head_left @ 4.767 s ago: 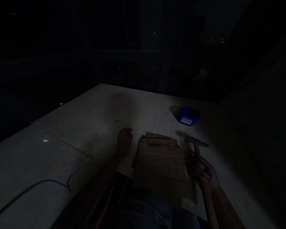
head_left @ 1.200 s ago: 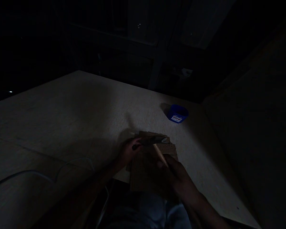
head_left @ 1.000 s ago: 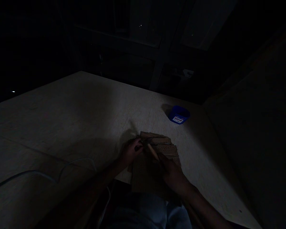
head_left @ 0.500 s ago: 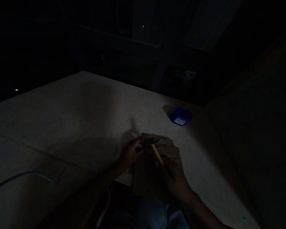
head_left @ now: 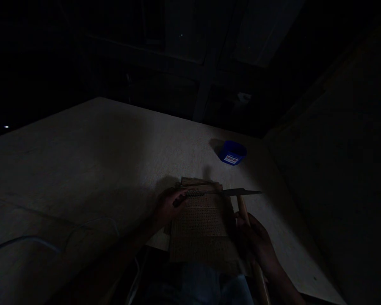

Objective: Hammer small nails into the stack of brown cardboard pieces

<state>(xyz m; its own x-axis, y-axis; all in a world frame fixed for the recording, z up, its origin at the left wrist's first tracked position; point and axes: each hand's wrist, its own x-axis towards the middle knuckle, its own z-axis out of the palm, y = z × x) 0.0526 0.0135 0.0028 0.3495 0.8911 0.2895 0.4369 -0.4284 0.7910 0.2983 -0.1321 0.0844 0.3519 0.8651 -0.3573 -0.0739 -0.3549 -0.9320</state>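
Observation:
The scene is very dark. A brown board (head_left: 205, 224) full of small dots lies at the near edge of a pale table (head_left: 114, 156). My left hand (head_left: 168, 205) rests on the board's upper left corner, fingers curled beside a short row of nails (head_left: 195, 193). My right hand (head_left: 255, 241) grips the wooden handle of a hammer (head_left: 241, 195). The hammer's metal head lies level just past the board's upper right edge.
A small blue tub (head_left: 231, 153) with a white label stands on the table beyond the board. A thin cable (head_left: 51, 235) curves over the table's left part. To the right a dark surface rises. The background is black.
The hammer head was over the board's upper left by my left hand; it has swung out to the right of the board. My left hand has stayed at the corner.

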